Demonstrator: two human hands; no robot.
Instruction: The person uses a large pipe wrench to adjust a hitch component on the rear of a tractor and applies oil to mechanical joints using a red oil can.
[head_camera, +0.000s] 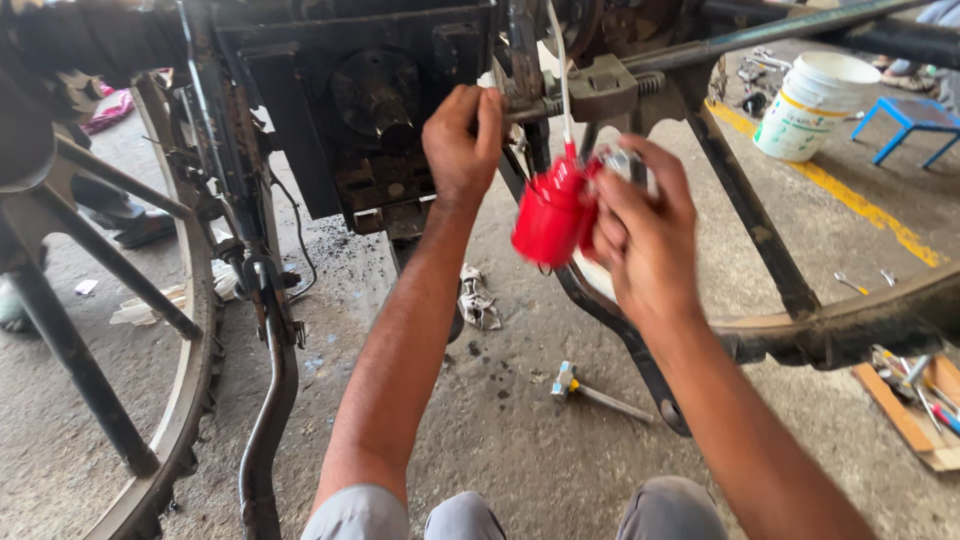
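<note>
My right hand (640, 235) grips a red plastic oil can (550, 215) whose thin white spout runs up toward a metal bracket (600, 88) on a dark vehicle frame (360, 110). Above and to the left, my left hand (462, 140) is closed around a dark metal part beside that bracket. The can is blurred. My knees in grey trousers show at the bottom edge.
A tyre (190, 400) and a bent exhaust pipe (265, 420) stand on the left. On the concrete floor lie a hammer (595, 392), a crumpled rag (478, 298), and tools on cardboard (915, 400). A white bucket (815, 105) and blue stool (910, 115) stand at the back right.
</note>
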